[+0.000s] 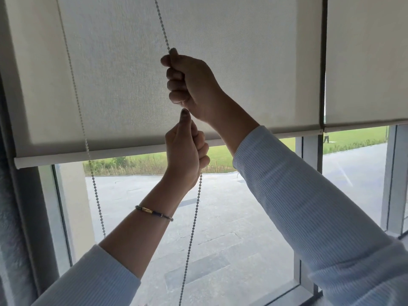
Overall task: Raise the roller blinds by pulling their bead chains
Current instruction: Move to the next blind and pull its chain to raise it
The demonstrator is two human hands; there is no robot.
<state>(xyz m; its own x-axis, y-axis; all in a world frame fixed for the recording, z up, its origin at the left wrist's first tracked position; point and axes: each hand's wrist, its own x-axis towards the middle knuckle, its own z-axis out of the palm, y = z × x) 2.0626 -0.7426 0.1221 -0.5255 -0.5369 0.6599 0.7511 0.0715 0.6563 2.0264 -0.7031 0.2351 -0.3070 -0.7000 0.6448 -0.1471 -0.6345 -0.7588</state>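
Both fists are clamped on the near run of the bead chain (191, 219), right hand (189, 85) just above left hand (187, 155), mid-haul with the roller blind (154, 85) partly raised over the window, so next the upper fist must draw downward.

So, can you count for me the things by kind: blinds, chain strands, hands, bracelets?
Roller blinds: 2, left blind and right blind
Bead chain strands: 2, gripped strand and free strand
Hands: 2, left hand and right hand
Bracelets: 1, bracelet
Total: 7
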